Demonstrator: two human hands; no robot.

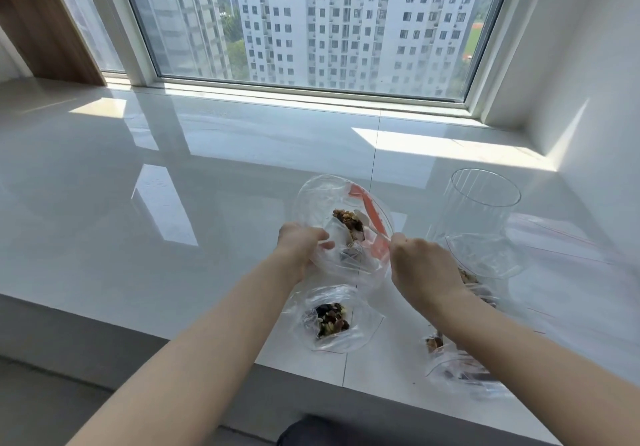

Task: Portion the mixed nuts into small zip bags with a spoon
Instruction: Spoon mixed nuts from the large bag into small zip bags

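Note:
My left hand (300, 245) grips the left rim of a large clear bag with an orange zip strip (322, 199), holding it open above the sill. My right hand (420, 265) pinches the handle of a white plastic spoon (369, 225) whose bowl reaches into the bag, loaded with mixed nuts (348, 220). A small zip bag with a portion of nuts (330, 319) lies on the sill below my left hand. Two more small bags with nuts (460, 369) lie under my right forearm, partly hidden.
A tall clear plastic container (481, 217) stands at the right, near the wall. Empty zip bags with red lines (568, 237) lie flat beyond it. The white glossy sill (173, 168) runs to the window; its front edge drops off near me.

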